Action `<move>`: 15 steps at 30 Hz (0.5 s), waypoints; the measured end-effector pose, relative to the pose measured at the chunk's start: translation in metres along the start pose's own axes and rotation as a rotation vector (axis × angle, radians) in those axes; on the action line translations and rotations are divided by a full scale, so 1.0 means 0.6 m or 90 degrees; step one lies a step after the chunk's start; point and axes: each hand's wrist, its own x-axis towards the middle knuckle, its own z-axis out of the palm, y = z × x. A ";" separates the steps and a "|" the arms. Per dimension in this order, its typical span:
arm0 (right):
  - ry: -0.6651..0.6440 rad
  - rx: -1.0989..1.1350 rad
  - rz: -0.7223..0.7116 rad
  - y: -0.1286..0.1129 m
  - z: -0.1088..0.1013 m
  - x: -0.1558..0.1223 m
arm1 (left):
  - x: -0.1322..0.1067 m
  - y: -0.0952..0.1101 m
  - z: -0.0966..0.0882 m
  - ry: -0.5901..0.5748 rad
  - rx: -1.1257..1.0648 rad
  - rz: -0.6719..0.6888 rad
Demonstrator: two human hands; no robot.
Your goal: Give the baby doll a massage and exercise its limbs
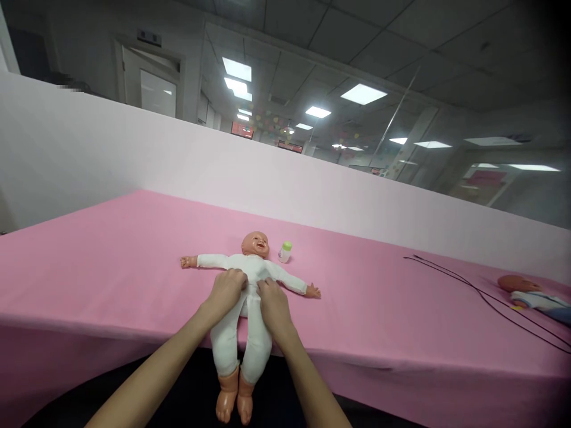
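A baby doll in a white one-piece suit lies on its back on the pink table, arms spread, legs hanging over the near edge. My left hand rests on the doll's belly with fingers curled into the white cloth. My right hand presses beside it on the doll's waist, fingers also bent onto the suit. Both hands touch at the doll's middle. A small white bottle with a green cap stands just right of the doll's head.
A second doll lies at the table's far right. Thin black cables run across the pink cloth toward it. A pale partition wall rises behind the table. The near table edge drops to a dark floor.
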 end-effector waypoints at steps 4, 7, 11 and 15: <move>0.002 0.003 -0.105 0.005 -0.005 -0.057 | -0.042 -0.019 -0.007 -0.007 -0.063 -0.019; -0.004 -0.066 -0.098 -0.020 0.003 -0.069 | -0.056 -0.012 0.011 -0.017 -0.037 -0.051; -0.050 -0.153 -0.008 -0.065 0.002 -0.048 | -0.058 0.004 0.022 -0.010 0.002 -0.067; -0.046 -0.080 -0.039 -0.052 -0.004 -0.071 | -0.092 -0.004 0.005 -0.034 -0.033 -0.060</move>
